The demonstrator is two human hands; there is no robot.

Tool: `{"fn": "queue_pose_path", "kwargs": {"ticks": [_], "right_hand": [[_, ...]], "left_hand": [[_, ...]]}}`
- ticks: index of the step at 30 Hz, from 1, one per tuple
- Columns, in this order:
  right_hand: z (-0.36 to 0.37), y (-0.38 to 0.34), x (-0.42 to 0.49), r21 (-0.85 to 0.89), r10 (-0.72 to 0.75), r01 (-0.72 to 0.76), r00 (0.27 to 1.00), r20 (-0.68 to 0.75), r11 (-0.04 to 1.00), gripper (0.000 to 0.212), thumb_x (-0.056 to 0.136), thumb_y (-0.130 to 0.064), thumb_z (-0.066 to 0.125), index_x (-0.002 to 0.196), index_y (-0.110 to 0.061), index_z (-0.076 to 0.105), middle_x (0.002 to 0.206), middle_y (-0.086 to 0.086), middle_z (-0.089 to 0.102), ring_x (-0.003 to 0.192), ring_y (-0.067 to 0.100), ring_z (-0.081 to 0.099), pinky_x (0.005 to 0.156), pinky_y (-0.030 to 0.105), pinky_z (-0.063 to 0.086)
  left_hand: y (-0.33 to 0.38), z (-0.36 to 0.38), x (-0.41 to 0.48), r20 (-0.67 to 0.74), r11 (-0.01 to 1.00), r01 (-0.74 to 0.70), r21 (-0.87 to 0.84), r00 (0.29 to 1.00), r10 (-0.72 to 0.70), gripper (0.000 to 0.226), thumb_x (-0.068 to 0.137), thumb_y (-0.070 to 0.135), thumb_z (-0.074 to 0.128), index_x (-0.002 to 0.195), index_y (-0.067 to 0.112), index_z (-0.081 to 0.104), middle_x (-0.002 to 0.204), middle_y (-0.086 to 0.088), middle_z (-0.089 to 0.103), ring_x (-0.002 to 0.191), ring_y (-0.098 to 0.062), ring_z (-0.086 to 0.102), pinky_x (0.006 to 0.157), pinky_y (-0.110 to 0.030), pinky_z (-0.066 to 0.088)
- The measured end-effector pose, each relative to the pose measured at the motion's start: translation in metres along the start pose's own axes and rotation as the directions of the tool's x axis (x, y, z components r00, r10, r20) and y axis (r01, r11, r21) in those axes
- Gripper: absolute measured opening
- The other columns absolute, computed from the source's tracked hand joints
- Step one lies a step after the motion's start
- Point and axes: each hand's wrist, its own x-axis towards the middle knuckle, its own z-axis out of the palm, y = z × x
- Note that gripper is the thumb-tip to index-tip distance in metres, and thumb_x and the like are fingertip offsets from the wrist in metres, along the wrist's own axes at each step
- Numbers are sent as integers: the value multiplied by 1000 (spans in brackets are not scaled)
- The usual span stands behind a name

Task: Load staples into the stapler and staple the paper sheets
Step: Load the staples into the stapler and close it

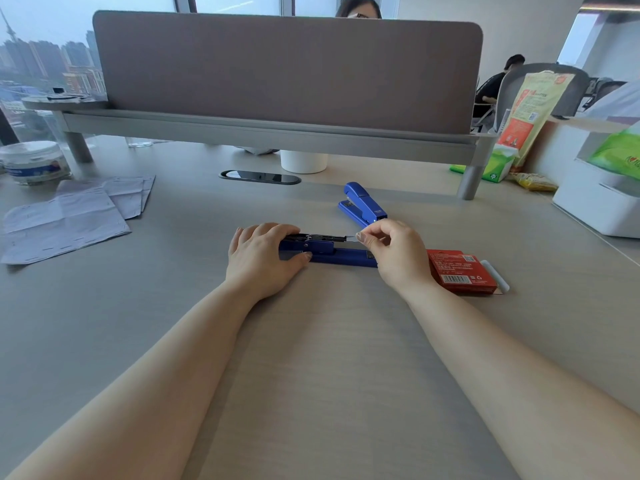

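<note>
A blue stapler (341,255) lies flat and swung wide on the desk, its black staple channel facing up. My left hand (261,258) presses down on its left end. My right hand (394,252) pinches a thin silvery strip of staples (352,238) at the right end of the channel. A red staple box (459,270) lies just right of my right wrist, its white inner tray (496,274) sticking out. Paper sheets (69,216) lie spread at the far left of the desk.
A second blue stapler (363,203) lies behind my right hand. A white cup (303,161) and a cable grommet (259,177) sit under the grey divider shelf (270,131). A plastic tub (33,161) stands far left; a white box (599,202) and tissue packs far right.
</note>
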Motion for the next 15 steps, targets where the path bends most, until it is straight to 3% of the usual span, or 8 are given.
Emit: {"fn": "queue_pose_path", "kwargs": {"ticks": [4, 9, 12, 15], "right_hand": [[-1, -1, -1, -11, 15, -15, 1000, 2, 1000, 12, 86, -26, 63, 83, -16, 71, 84, 0, 63, 74, 18, 58, 71, 40, 51], [-1, -2, -1, 4, 85, -85, 996, 9, 996, 18, 91, -18, 53, 94, -14, 70, 96, 6, 69, 81, 19, 59, 74, 32, 47], [-5, -3, -2, 80, 149, -155, 986, 70, 985, 22, 89, -32, 58, 99, -15, 67, 94, 2, 69, 87, 20, 61, 78, 33, 48], [-7, -2, -5, -24, 149, -147, 975, 166, 989, 43, 77, -42, 70, 110, -17, 62, 102, -5, 57, 94, 15, 56, 84, 31, 47]], "left_hand": [[0, 0, 1, -2, 1000, -2, 1, 1000, 2, 45, 79, 54, 58, 121, 38, 53, 131, 7, 53, 128, -21, 39, 113, -38, 20], [-1, -2, 0, 3, 1000, 23, 19, 1000, -23, 52, 77, 58, 59, 124, 37, 51, 134, 5, 50, 129, -23, 36, 113, -40, 19], [-6, -10, 0, 36, 980, 177, 87, 983, -180, 72, 69, 69, 59, 131, 36, 42, 142, -1, 40, 135, -29, 27, 116, -46, 9], [-14, -17, 1, 107, 918, 379, 118, 914, -391, 97, 63, 76, 58, 141, 26, 27, 147, -8, 34, 138, -33, 22, 117, -51, 4]]}}
